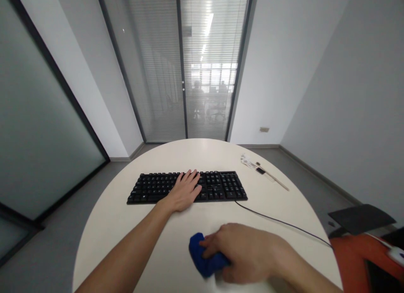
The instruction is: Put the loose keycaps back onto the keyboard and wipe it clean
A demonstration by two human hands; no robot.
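Observation:
A black keyboard [156,187] lies across the middle of the round table. Flat on its keys, my left hand [183,192] rests with the fingers stretched out and slightly spread. Nearer to me, my right hand [241,251] is closed on a blue cloth [205,259], which is bunched under the fingers on or just over the tabletop. This hand is a little blurred, and its palm side is hidden. From the keyboard's near right side a thin black cable [284,223] runs to the table's right edge.
The pale round table [202,152] carries a thin wooden stick [274,179], a small black piece [260,170] and some white bits [246,160] at the far right. An orange chair [353,259] with dark items stands to the right. Behind is a glass partition [210,104] with blinds.

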